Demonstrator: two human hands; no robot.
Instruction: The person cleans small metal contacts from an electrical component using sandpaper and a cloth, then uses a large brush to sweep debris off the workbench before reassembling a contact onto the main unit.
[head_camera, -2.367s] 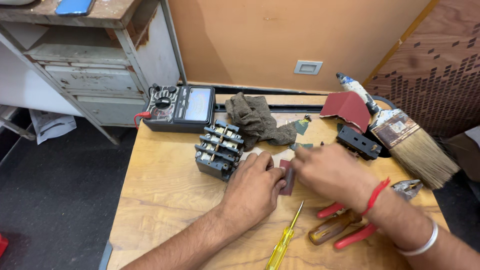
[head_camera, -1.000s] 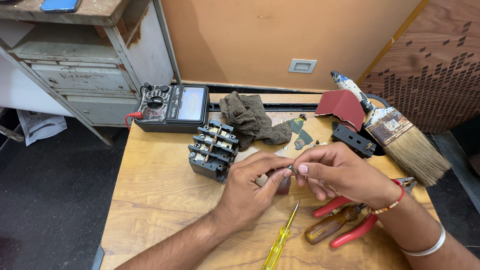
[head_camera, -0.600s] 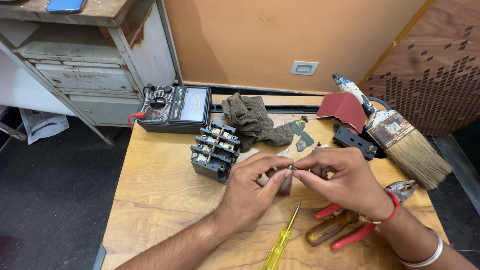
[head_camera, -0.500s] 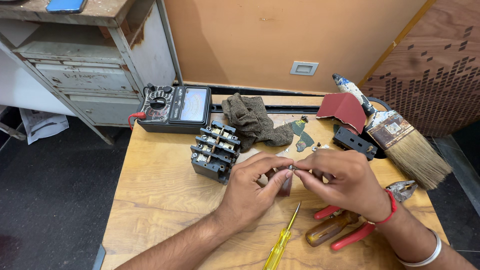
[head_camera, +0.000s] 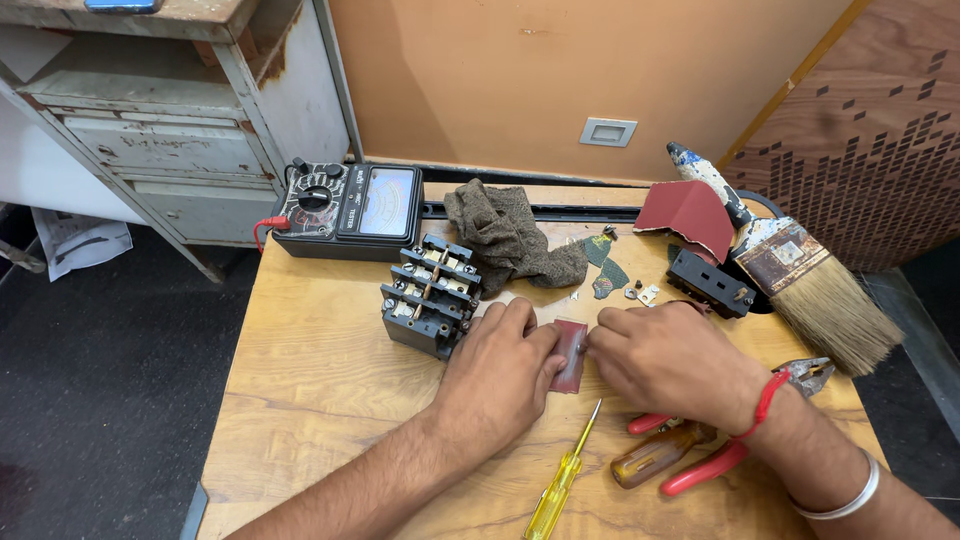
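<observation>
My left hand (head_camera: 500, 370) and my right hand (head_camera: 672, 362) meet low over the wooden table (head_camera: 320, 400), both pinching a small reddish-brown strip of sandpaper (head_camera: 571, 355) between their fingertips. What lies under the strip is hidden by my fingers. A black electrical contactor block (head_camera: 431, 296) stands just left of my left hand. My right wrist carries a red thread and a silver bangle.
A black analog multimeter (head_camera: 350, 209) sits at the table's back, a grey-brown rag (head_camera: 508, 237) beside it. A big paintbrush (head_camera: 800, 275), red sandpaper sheet (head_camera: 693, 214), black part (head_camera: 709, 283) and small screws lie right. Yellow screwdriver (head_camera: 560, 487), brown-handled screwdriver (head_camera: 655, 458) and red pliers (head_camera: 730, 452) lie near.
Both hands have dropped from a raised position down to the table surface, still holding the reddish strip between them. Nothing else on the table has moved.
</observation>
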